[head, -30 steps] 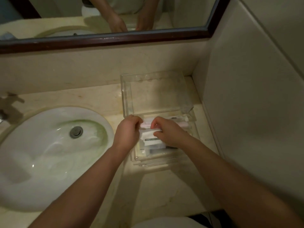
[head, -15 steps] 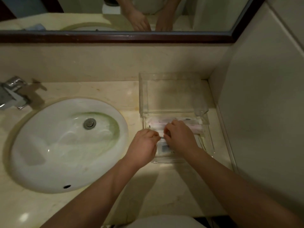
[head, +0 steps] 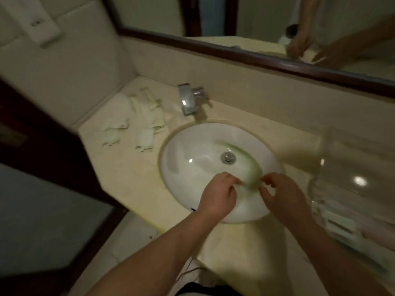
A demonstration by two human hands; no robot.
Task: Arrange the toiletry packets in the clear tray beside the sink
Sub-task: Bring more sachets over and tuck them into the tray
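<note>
Several white toiletry packets (head: 147, 138) lie loose on the beige counter left of the sink, some long and thin, some short. The clear tray (head: 350, 161) stands at the right edge of the view, blurred, with a few white and pink packets (head: 339, 226) lying in its near part. My left hand (head: 215, 196) and my right hand (head: 282, 196) hover side by side over the near rim of the sink, fingers loosely curled and apart. Neither hand holds anything. Both are well clear of the tray and of the loose packets.
The white oval sink (head: 192, 150) fills the middle of the counter, with a chrome faucet (head: 189, 101) behind it. A dark-framed mirror (head: 267, 60) runs along the back wall. A dark door frame (head: 42, 133) borders the counter on the left.
My view has swung left, from the tray to the sink and the far-left counter. Both hands have left the tray, let go of the packets there, and moved over the sink.
</note>
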